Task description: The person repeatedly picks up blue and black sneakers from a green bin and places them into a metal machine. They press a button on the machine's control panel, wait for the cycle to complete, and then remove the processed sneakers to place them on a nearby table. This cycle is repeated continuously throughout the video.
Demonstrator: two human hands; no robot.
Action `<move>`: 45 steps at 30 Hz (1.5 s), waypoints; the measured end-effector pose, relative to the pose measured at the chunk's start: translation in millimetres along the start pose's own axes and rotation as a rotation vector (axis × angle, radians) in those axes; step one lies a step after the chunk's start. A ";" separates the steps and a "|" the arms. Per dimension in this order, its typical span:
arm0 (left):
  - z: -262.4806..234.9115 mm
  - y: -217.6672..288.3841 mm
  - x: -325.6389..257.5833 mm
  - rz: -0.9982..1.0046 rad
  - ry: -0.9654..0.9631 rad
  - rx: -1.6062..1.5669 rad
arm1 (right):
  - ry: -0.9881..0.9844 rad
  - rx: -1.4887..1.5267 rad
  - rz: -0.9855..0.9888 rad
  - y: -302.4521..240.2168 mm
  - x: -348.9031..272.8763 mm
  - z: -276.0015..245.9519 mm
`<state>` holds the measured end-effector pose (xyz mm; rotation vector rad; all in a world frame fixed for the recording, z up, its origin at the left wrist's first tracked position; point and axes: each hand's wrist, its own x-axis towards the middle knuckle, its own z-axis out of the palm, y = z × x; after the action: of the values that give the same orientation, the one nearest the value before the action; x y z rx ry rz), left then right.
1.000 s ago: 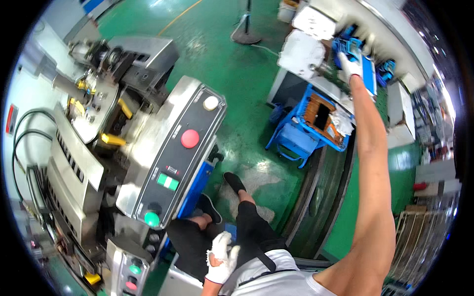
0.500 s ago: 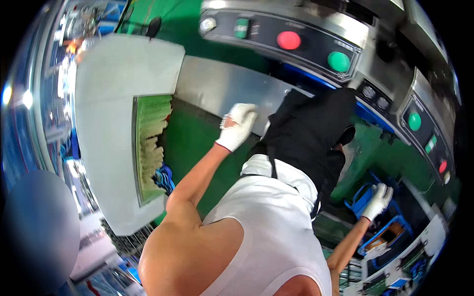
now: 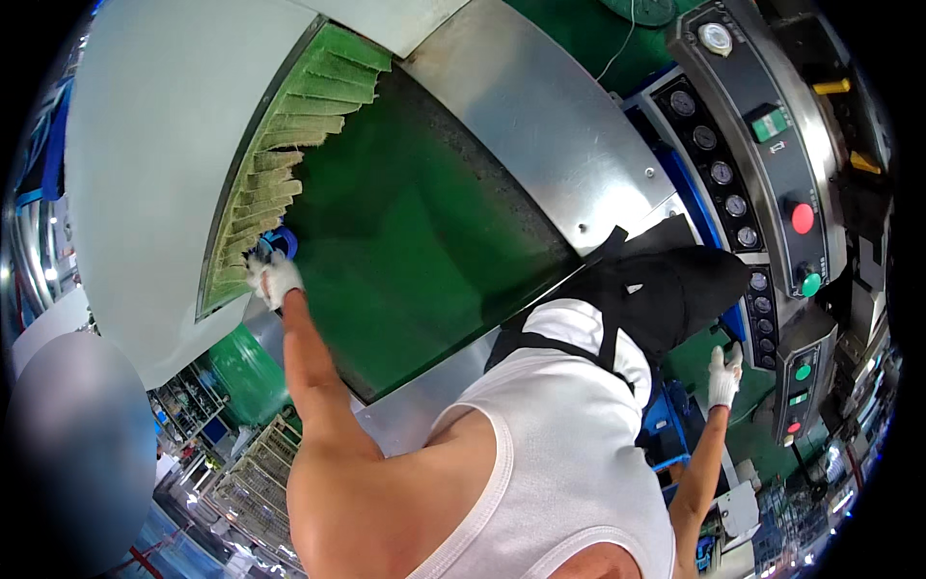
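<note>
a broad white machine housing fills the space left of the green bed, a flat surface with a dark, worn border. the person's white tank top is just off the bed's near edge. a brushed steel plate runs along the bed's right side, and black trousers reach past its near right corner. farther right of the bed, beyond the plate, stands a long dark control panel in a steel case; a row of round pressure gauges is set between plate and panel. a frayed green strip curtain lines the housing's opening along the bed's left edge. a wire-mesh rack stands on the floor, off the bed's near left corner.

the left hand, in a white knit glove, is at the bed's left edge, by the lower end of the curtain. its fingers are bent against a blue looped piece at that same edge; i can't tell whether they grip it or how far apart they are. the right hand, also gloved, is well right of the bed, fingers stretched out and a little spread, with nothing visible in them. smaller still, a red button and a green button sit on the control panel, right of the bed.
</note>
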<state>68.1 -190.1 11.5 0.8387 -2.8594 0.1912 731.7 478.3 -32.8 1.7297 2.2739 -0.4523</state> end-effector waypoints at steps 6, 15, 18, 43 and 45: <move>116.8 -122.7 144.0 -0.073 -0.289 -0.251 | -0.006 -0.356 -0.060 79.1 29.7 -16.2; 113.9 -112.4 94.5 0.017 -0.039 0.045 | 0.040 0.030 0.124 -20.0 -11.1 -67.5; 83.8 -83.6 29.2 0.364 -0.096 -0.209 | 0.017 0.384 0.117 -79.3 -21.1 -81.0; 38.0 22.6 -91.9 0.373 -0.547 -0.033 | -0.171 0.650 -0.259 -208.0 -82.4 -89.9; 16.2 40.9 -115.5 0.302 -0.530 -0.092 | -0.204 0.648 -0.300 -232.7 -77.3 -93.8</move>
<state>140.0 -98.0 -28.9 0.4891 -3.4488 -0.1554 526.9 388.6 104.9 1.4686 2.3897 -1.4894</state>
